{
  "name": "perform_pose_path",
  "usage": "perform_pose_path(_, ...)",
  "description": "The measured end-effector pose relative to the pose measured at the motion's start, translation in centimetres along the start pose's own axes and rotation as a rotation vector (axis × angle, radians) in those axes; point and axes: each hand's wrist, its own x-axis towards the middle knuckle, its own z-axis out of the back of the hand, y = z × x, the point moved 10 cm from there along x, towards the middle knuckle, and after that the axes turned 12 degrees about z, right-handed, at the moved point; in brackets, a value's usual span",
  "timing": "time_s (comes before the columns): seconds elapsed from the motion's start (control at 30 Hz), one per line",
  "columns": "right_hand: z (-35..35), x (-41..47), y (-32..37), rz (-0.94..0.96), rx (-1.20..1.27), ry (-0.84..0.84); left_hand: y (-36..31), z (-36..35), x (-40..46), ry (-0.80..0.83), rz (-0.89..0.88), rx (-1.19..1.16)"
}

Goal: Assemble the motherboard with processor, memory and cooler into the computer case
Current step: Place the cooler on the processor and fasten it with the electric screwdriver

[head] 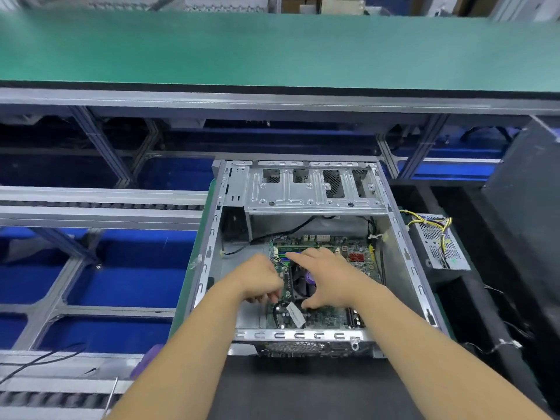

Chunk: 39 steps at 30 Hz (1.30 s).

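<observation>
The grey metal computer case (306,189) lies open on its side in front of me. Inside it sits the green motherboard (325,319) with a black cooler fan (303,283) mounted on it. My left hand (260,277) is at the board's left edge with its fingers curled down; what they hold is hidden. My right hand (327,277) is spread over the cooler, fingers reaching toward the blue memory slots (283,256) and the thumb pressing on the board near a white label (295,315).
A power supply (439,241) with yellow and black wires stands just right of the case. Black cables (291,230) run along the case floor behind the board. A green conveyor belt (272,50) crosses the top, with aluminium frame rails (100,216) to the left.
</observation>
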Motion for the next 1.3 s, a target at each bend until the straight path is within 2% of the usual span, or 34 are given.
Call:
perform_pose_path(0.1,1.0,-0.3,-0.7,-0.02,0.08,-0.107,0.1,-1.1,-0.5,0.077,-0.019,0.066)
perform_pose_path(0.17,1.4,-0.4,-1.0,-0.03,0.104,-0.139,-0.1,-1.1,-0.4,0.086,-0.046,0.032)
perform_pose_path(0.37,0.3,0.2,-0.7,-0.022,-0.025,-0.064,-0.6,-1.7,-0.6,0.134,-0.094,0.108)
perform_pose_path(0.5,-0.1,0.5,-0.8,-0.016,-0.093,-0.032,0.5,-2.8,-0.4,0.202,-0.042,0.252)
perform_pose_path(1.07,-0.4,0.5,-0.7,-0.003,-0.058,-0.055,0.6,-3.2,-0.3,0.248,-0.025,0.333)
perform_pose_path(1.3,-0.7,0.6,-0.3,-0.002,-0.082,-0.013,0.4,-3.2,-0.4,0.244,-0.039,0.349)
